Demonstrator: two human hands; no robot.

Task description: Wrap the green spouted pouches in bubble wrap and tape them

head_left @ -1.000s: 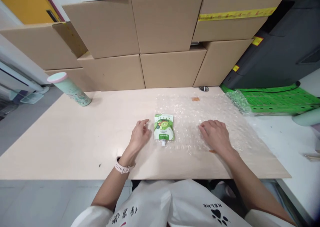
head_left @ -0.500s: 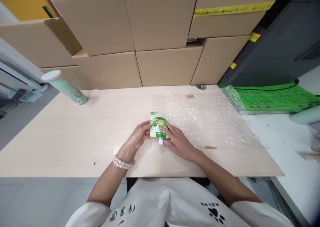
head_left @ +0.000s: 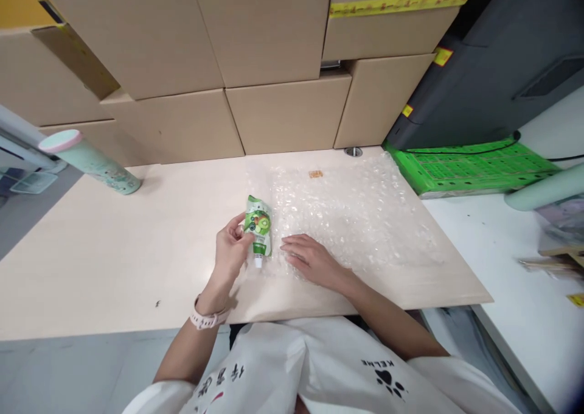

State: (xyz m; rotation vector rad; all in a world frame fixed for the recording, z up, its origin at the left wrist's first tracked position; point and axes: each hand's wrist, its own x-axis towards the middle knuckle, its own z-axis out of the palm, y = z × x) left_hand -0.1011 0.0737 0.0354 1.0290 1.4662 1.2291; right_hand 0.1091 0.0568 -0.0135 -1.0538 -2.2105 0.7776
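My left hand [head_left: 230, 249] pinches a small green and white spouted pouch [head_left: 258, 225] and tilts it up on its left edge, cap pointing toward me. The pouch stands at the left border of a clear bubble wrap sheet [head_left: 356, 213] spread on the light wooden table [head_left: 114, 262]. Just right of the pouch, my right hand [head_left: 310, 260] lies flat on the bubble wrap with fingers stretched out. A pale watch sits on my left wrist.
Stacked cardboard boxes [head_left: 274, 67] wall off the back of the table. A mint tumbler with a pink lid [head_left: 89, 161] stands at the far left. A green crate [head_left: 465, 167] and a dark machine [head_left: 497, 67] are at the right, beside a white counter [head_left: 515, 280].
My right hand came from the right part of the wrap to the pouch, then let go and flattened beside it. My left hand took the pouch and tilted it up.
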